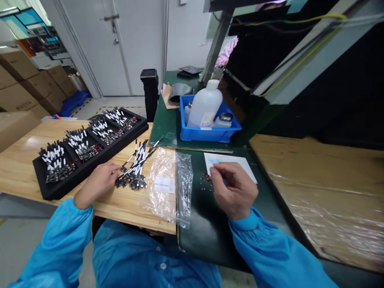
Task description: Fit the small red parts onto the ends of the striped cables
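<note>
On the wooden board lies a loose pile of small black circuit boards with black-and-white flat strips (138,170). My left hand (100,182) is at the pile's left edge, thumb and fingers pinched on one small circuit board (123,169). My right hand (235,188) hovers over the green mat with thumb and forefinger closed together; whatever is between them is too small to make out. Just left of its fingertips, tiny dark parts (206,177) lie scattered near a white printed sheet (244,166). Between my hands rests a clear plastic bag (162,196) with a white label.
A black foam tray (55,192) holds several groups of similar boards on the left. Behind the mat, a blue bin (207,135) carries a white plastic bottle (207,102) and smaller bottles. Film-covered cardboard (318,184) lies right, beneath a metal post with a yellow wire.
</note>
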`<action>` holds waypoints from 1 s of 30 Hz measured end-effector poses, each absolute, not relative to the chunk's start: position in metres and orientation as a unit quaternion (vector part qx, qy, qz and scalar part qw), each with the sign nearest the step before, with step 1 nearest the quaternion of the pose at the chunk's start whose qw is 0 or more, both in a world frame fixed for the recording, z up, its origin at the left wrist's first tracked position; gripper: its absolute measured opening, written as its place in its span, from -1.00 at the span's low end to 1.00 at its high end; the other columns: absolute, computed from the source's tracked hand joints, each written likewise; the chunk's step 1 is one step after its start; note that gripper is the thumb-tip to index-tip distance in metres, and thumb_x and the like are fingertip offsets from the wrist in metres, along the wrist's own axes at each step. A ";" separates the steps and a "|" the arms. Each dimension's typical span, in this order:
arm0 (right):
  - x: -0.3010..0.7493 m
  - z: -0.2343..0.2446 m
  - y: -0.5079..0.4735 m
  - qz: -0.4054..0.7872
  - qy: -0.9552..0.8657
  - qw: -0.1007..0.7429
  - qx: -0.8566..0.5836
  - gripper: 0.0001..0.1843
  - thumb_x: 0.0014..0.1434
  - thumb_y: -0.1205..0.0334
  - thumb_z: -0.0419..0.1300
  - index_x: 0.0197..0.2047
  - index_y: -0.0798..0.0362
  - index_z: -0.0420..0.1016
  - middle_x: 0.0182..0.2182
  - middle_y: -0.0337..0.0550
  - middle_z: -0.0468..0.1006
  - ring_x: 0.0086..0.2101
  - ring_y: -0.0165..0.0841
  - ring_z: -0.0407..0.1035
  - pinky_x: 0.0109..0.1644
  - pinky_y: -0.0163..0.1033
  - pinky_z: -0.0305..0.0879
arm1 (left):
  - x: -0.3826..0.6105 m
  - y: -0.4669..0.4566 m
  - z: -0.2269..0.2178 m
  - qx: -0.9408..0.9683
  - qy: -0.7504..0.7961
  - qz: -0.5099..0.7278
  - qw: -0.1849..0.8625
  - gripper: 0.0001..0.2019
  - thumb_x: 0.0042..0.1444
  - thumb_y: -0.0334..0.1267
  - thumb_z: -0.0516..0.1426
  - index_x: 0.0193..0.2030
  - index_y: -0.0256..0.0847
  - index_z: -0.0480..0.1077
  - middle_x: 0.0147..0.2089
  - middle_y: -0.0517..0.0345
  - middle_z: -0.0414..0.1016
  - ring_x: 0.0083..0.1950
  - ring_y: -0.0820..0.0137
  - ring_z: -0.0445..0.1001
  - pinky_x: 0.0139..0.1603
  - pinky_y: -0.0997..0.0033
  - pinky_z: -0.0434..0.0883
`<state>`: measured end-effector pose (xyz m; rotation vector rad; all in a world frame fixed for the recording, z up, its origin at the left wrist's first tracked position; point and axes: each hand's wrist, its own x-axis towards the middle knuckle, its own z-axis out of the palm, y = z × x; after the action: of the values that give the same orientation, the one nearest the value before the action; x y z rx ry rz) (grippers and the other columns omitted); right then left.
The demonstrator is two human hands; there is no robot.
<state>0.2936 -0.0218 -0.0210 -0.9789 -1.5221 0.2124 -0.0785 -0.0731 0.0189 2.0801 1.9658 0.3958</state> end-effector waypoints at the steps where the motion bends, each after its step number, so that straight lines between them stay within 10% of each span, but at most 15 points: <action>1: 0.295 -0.022 -0.020 0.100 -0.652 0.617 -0.429 -0.90 0.17 0.35 0.28 -0.21 0.04 0.53 -0.36 -0.16 0.52 -0.42 -0.37 0.42 -0.37 -0.24 0.38 | -0.077 -0.067 0.016 0.704 0.692 0.119 0.105 -0.68 0.24 -0.08 0.05 -0.25 -0.17 0.60 -0.23 -0.04 0.60 -0.17 0.17 0.54 -0.13 0.30 0.37; 9: 0.322 -0.007 -0.004 0.095 -0.629 0.581 -0.507 -0.88 0.23 0.22 0.22 -0.24 0.08 0.54 -0.37 -0.17 0.54 -0.49 -0.43 0.34 -0.38 -0.29 0.31 | -0.093 -0.046 -0.009 0.650 0.749 0.062 0.111 -0.65 0.05 0.11 0.16 -0.42 -0.14 0.49 -0.37 0.01 0.60 -0.32 0.14 0.54 -0.34 0.32 0.30; 19: 0.365 -0.017 0.018 0.198 -0.758 0.259 -0.564 -0.93 0.13 0.41 0.29 -0.36 0.10 0.61 -0.39 -0.17 0.64 -0.41 -0.41 0.42 -0.26 -0.31 0.23 | -0.102 -0.037 -0.015 0.599 0.757 0.169 0.198 -0.56 -0.29 0.19 0.37 -0.51 -0.11 0.41 -0.58 0.32 0.50 -0.49 0.26 0.48 -0.51 0.43 0.30; 30: 0.356 -0.008 0.008 0.221 -0.805 0.210 -0.509 -0.88 0.13 0.45 0.28 -0.32 0.07 0.64 -0.38 -0.19 0.64 -0.36 -0.38 0.45 -0.23 -0.31 0.23 | -0.081 -0.047 0.019 0.527 0.731 0.368 0.228 -0.50 -0.12 0.17 0.35 -0.05 0.01 0.51 -0.41 0.29 0.50 -0.35 0.32 0.49 -0.38 0.40 0.45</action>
<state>0.3556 0.0080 -0.0078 -1.4154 -2.2382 0.6149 -0.0808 -0.0467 0.0186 1.4514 2.0125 1.0143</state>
